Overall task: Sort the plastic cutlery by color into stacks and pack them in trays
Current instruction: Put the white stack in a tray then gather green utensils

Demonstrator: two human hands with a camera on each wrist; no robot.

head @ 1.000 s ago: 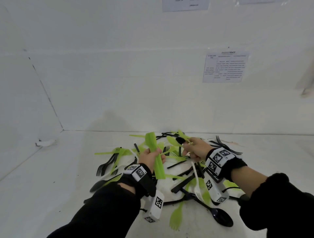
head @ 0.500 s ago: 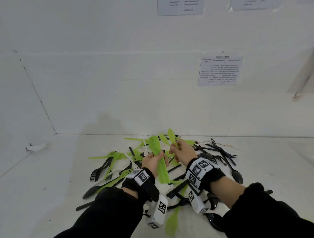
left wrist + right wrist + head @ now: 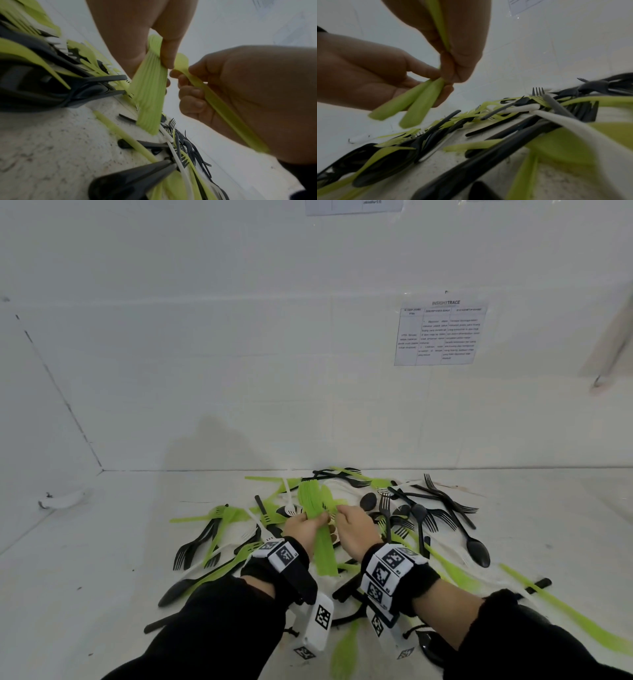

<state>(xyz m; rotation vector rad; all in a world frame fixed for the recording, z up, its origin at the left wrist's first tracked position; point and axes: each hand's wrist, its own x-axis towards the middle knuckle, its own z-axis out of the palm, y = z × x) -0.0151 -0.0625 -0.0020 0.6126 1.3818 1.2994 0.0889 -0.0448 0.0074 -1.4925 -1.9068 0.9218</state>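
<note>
My left hand (image 3: 303, 529) grips a stack of green cutlery (image 3: 313, 508) upright above the mixed pile; its ribbed side shows in the left wrist view (image 3: 150, 94). My right hand (image 3: 354, 530) pinches a single green piece (image 3: 214, 98) and holds its top against the right side of the stack. In the right wrist view the right hand's fingers (image 3: 462, 54) meet the left hand (image 3: 359, 70) at the green handles (image 3: 419, 106). Whether the single piece is a spoon or a knife I cannot tell.
Under both hands lies a loose pile of green, black and white cutlery (image 3: 387, 508) on a white table (image 3: 102, 559). Black forks (image 3: 191, 549) lie at the left, black spoons (image 3: 478, 549) at the right. A white wall with a paper sheet (image 3: 440, 333) stands close behind.
My right hand has moved left from over the pile to the left hand, carrying a green piece up against the stack. The left hand has kept its hold on the stack.
</note>
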